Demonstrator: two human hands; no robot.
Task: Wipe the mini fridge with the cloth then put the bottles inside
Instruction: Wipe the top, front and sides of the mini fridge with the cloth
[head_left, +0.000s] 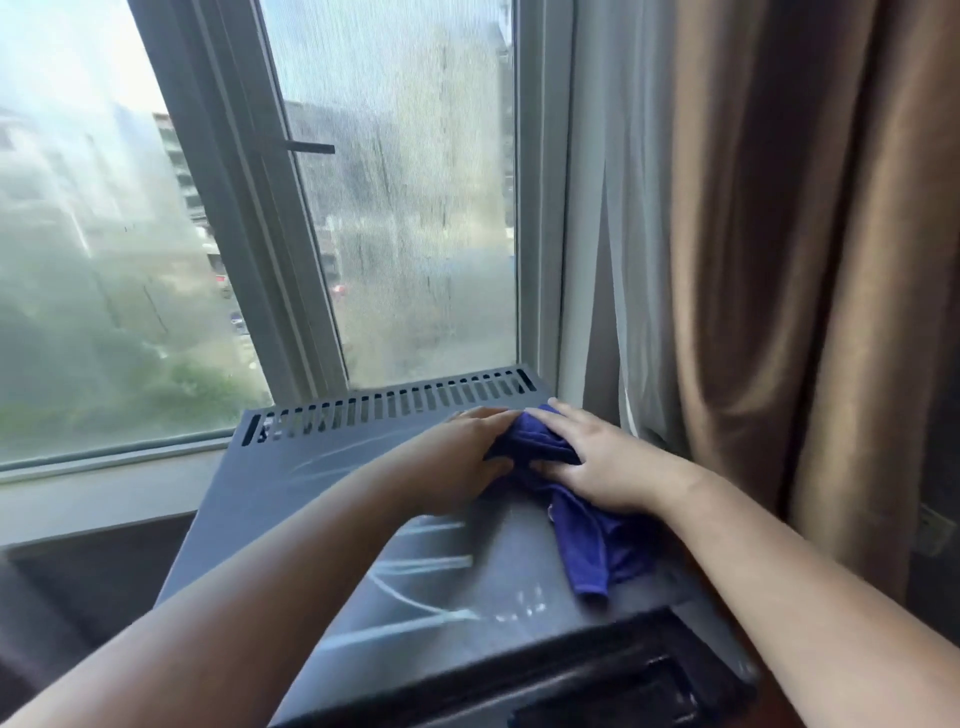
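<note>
The dark grey mini fridge (322, 499) stands below the window, and I look down on its flat top, which has a row of vent slots along the far edge. Pale wipe streaks show on the dusty top near the front. A blue cloth (540, 444) lies bunched on the right rear part of the top, with a tail trailing toward the front right. My left hand (457, 457) grips the cloth's left side. My right hand (597, 462) presses flat on its right side. No bottles are in view.
A large window (395, 208) with a grey frame rises right behind the fridge. A pale sheer curtain (618, 208) and a brown curtain (805, 260) hang close to the fridge's right side. A grey sill (93, 493) runs at the left.
</note>
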